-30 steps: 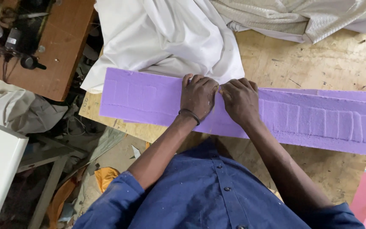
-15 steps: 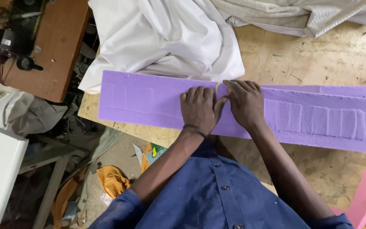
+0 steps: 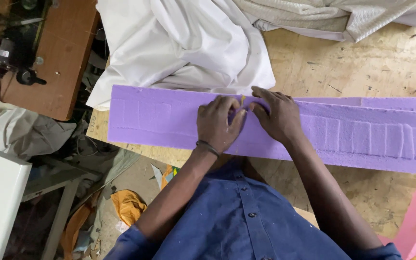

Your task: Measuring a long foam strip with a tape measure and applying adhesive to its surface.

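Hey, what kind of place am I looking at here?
Probably a small tailoring or upholstery workshop: a sewing machine on a wooden stand, heaped white cloth and a long purple foam strip on a rough plywood worktable.

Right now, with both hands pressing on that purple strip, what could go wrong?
The purple foam strip sticks out past the table edge on one side, so it might tip or bend. The left hand and right hand pinch something small and yellowish; I cannot tell what, but it might nick the fingers. White cloth nearby could snag.
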